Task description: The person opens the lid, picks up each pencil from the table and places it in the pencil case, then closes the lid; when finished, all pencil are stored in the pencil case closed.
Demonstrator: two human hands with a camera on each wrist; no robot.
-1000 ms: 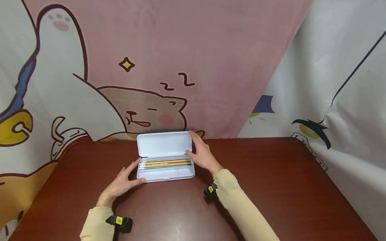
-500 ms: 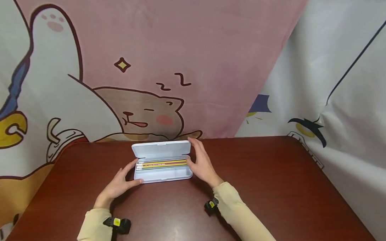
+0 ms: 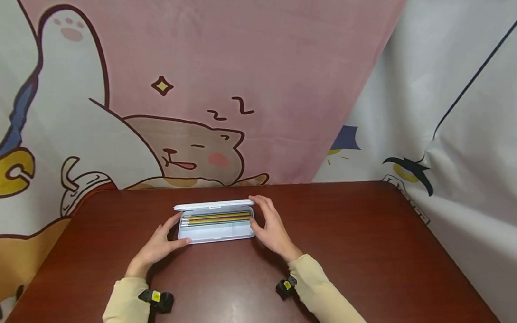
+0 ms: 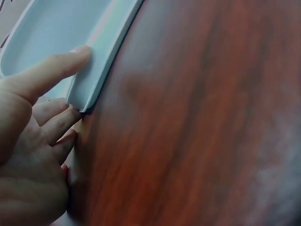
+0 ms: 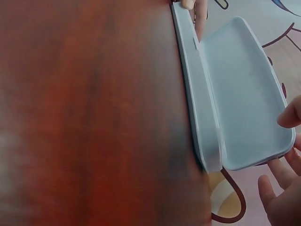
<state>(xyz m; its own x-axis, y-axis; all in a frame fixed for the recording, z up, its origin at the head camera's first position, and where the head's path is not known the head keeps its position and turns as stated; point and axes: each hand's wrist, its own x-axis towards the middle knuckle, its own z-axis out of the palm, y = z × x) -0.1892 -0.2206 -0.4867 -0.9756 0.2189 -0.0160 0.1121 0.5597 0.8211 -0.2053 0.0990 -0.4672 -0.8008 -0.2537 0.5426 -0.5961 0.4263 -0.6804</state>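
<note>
A white pencil case (image 3: 211, 233) lies on the table near its far edge, with the hinged lid (image 3: 215, 205) partly raised at the back. Several pencils (image 3: 218, 219), yellow and other colours, lie side by side in its rear part. My left hand (image 3: 159, 245) holds the case's left end, thumb at the front corner and fingers along the end wall. At the right end, my right hand (image 3: 273, 230) grips the lid's corner with its fingers, the thumb lower near the tray. In the right wrist view, the lid's pale inner face (image 5: 244, 94) stands between thumb and fingers.
The brown wooden table (image 3: 351, 244) spreads around the case. A cartoon-printed cloth (image 3: 290, 84) hangs directly behind the table's far edge. Each sleeved forearm wears a small black wrist camera (image 3: 162, 301).
The lid has swung down from nearly upright to a low slant, my right hand coming down and toward me with it. My left hand keeps its place on the case's left end.
</note>
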